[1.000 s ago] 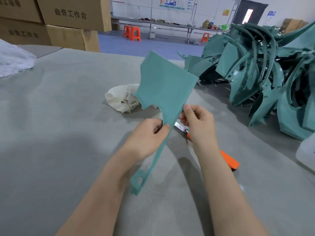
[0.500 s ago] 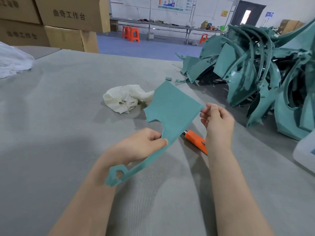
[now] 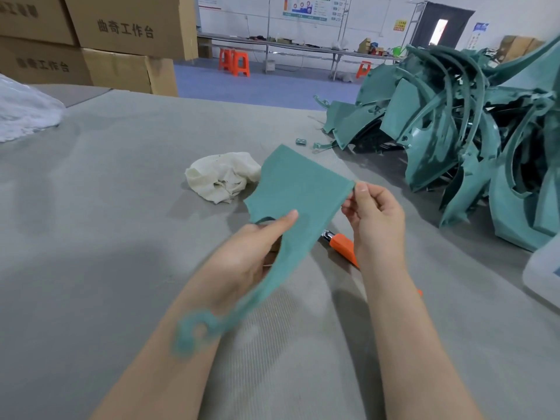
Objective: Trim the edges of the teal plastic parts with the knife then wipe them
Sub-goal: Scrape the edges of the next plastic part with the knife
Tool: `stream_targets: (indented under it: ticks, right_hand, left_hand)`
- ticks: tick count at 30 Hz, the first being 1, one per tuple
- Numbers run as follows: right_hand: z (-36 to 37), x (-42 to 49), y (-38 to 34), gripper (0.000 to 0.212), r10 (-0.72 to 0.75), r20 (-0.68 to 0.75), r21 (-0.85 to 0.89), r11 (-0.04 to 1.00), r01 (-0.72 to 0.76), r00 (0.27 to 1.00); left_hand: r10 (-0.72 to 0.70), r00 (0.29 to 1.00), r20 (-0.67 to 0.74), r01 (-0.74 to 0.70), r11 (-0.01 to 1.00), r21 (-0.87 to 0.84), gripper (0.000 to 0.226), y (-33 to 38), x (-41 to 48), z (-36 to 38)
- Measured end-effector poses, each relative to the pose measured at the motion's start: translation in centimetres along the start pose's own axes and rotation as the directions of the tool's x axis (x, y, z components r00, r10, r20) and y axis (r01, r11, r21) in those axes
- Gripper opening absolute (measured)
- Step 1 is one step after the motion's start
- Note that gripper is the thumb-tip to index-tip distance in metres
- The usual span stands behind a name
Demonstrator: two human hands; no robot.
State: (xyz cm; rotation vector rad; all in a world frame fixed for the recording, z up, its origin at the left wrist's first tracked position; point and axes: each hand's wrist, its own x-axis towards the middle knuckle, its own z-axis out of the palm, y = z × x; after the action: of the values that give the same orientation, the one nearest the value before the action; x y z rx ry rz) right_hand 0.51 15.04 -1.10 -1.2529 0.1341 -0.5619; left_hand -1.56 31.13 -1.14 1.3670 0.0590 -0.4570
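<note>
— Fingers (image 3: 281, 221) of the left hand (image 3: 242, 262), what do they have?

— They hold the teal plastic part (image 3: 300, 189) at its narrow waist, just below the middle of the frame. The thumb lies flat on top. The rest curl underneath, mostly hidden.

— And the right hand (image 3: 375, 219)?

— Its fingers (image 3: 362, 192) pinch the part's far right corner between thumb and forefinger, right of centre. The others are curled in loosely.

— So the part is off the bench (image 3: 91, 207)?

— Yes, raised between both hands. The broad flat end points toward the upper middle. The thin tail runs down to the lower left across the left forearm and ends in a ring shape, which is blurred.

— Where is the knife (image 3: 342, 245)?

— It lies on the bench just right of centre, orange-handled, with its metal tip toward the part. The right wrist covers most of the handle, and I cannot tell whether the blade is out.

— Anything to wipe with?

— A crumpled whitish cloth (image 3: 224, 177) lies on the bench, left of the part's broad end and partly behind it.

— And more parts?

— A big tangled pile of teal parts (image 3: 454, 131) fills the upper right, with a small teal scrap (image 3: 301, 142) lying near its left edge. Cardboard boxes (image 3: 127, 28) are stacked at the upper left, and orange stools (image 3: 238, 63) stand on the blue floor behind.
</note>
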Motion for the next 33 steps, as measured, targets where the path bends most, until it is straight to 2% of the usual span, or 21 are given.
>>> stream_targets:
  ticks: [2,4,6,8,10,12,14,16,17,19,20,22,24,25,26,28,29,31,33]
  right_hand:
    - [0.3,-0.3,0.0,0.021,-0.003,0.051,-0.061,0.998,0.006,0.999]
    - [0.4,-0.5,0.1,0.022,-0.053,0.055,-0.276,0.959,0.066,0.997]
    - [0.1,-0.4,0.0,0.022,-0.103,0.046,-0.532,0.839,0.111,0.994]
    - [-0.7,-0.2,0.0,0.02,-0.02,0.065,-0.75,0.658,0.062,0.998]
    - [-1.5,0.0,0.1,0.03,0.193,0.082,-0.936,0.352,0.009,0.978]
    - [-1.8,-0.2,-0.1,0.038,0.385,0.027,-0.995,0.095,-0.011,0.922]
    - [-1.8,-0.3,-0.2,0.034,0.443,-0.003,-1.0,0.01,-0.008,0.896]
    - [-1.9,-0.2,-0.1,0.029,0.422,0.037,-0.999,0.032,0.026,0.906]
    - [-2.0,-0.1,0.1,0.03,0.379,0.096,-0.994,0.093,0.066,0.92]
    - [-1.6,-0.5,0.0,0.03,0.206,0.273,-0.922,0.334,0.195,0.94]
    - [-1.3,-0.8,-0.2,0.025,0.11,0.358,-0.843,0.466,0.27,0.927]
    - [-0.3,-1.5,-0.5,0.013,0.035,0.461,-0.671,0.668,0.322,0.887]
    - [0.1,-1.9,-0.6,0.003,0.074,0.495,-0.608,0.741,0.284,0.865]
    - [0.1,-2.0,-0.7,0.011,0.103,0.494,-0.628,0.73,0.272,0.864]
    - [0.1,-2.0,-0.7,0.021,0.14,0.475,-0.638,0.734,0.23,0.869]
    - [0.1,-2.1,-1.0,0.035,0.235,0.429,-0.521,0.853,0.027,0.872]
    - [0.2,-2.2,-1.2,0.038,0.287,0.44,-0.402,0.91,-0.099,0.851]
    - [0.3,-2.5,-1.5,0.039,0.377,0.51,-0.241,0.925,-0.293,0.773]
    - [0.6,-2.8,-1.4,0.04,0.442,0.56,-0.258,0.897,-0.359,0.701]
  left_hand:
    - [0.087,0.992,-0.094,-0.083,0.995,0.047,0.022,-0.1,0.4,-0.1]
    - [0.181,0.965,-0.189,-0.152,0.976,0.158,0.021,-0.1,0.7,-0.7]
    - [0.236,0.941,-0.243,-0.189,0.961,0.201,0.021,0.1,0.8,-1.2]
    - [0.27,0.917,-0.295,-0.213,0.954,0.211,0.023,0.4,0.7,-1.6]
    - [0.286,0.899,-0.333,-0.23,0.953,0.196,0.024,0.5,0.6,-2.1]
    - [0.267,0.895,-0.356,-0.222,0.961,0.163,0.025,0.5,0.8,-2.4]
    - [0.22,0.905,-0.365,-0.217,0.975,0.049,0.022,0.4,1.1,-2.6]
    - [0.198,0.902,-0.384,-0.235,0.971,-0.05,0.02,0.4,1.4,-2.8]
    - [0.195,0.895,-0.401,-0.242,0.968,-0.068,0.02,0.4,1.6,-3.0]
    - [0.162,0.891,-0.425,-0.249,0.956,-0.158,0.019,0.4,1.7,-3.3]
    - [0.139,0.896,-0.422,-0.25,0.943,-0.22,0.018,0.4,1.8,-3.4]
    - [0.109,0.904,-0.414,-0.249,0.92,-0.301,0.016,0.5,1.7,-3.5]
    - [0.103,0.9,-0.423,-0.262,0.904,-0.339,0.016,0.6,1.7,-3.6]
    - [0.106,0.896,-0.431,-0.273,0.896,-0.35,0.016,0.7,1.7,-3.6]
    - [0.107,0.896,-0.43,-0.283,0.885,-0.37,0.015,0.8,1.7,-3.6]
    - [0.112,0.922,-0.372,-0.292,0.831,-0.474,0.013,1.0,1.4,-3.5]
    - [0.122,0.942,-0.313,-0.284,0.786,-0.549,0.014,1.1,1.3,-3.4]
    - [0.159,0.97,-0.182,-0.24,0.713,-0.659,0.026,1.1,1.0,-3.0]
    - [0.174,0.98,-0.1,-0.195,0.71,-0.677,0.039,1.1,0.8,-2.7]
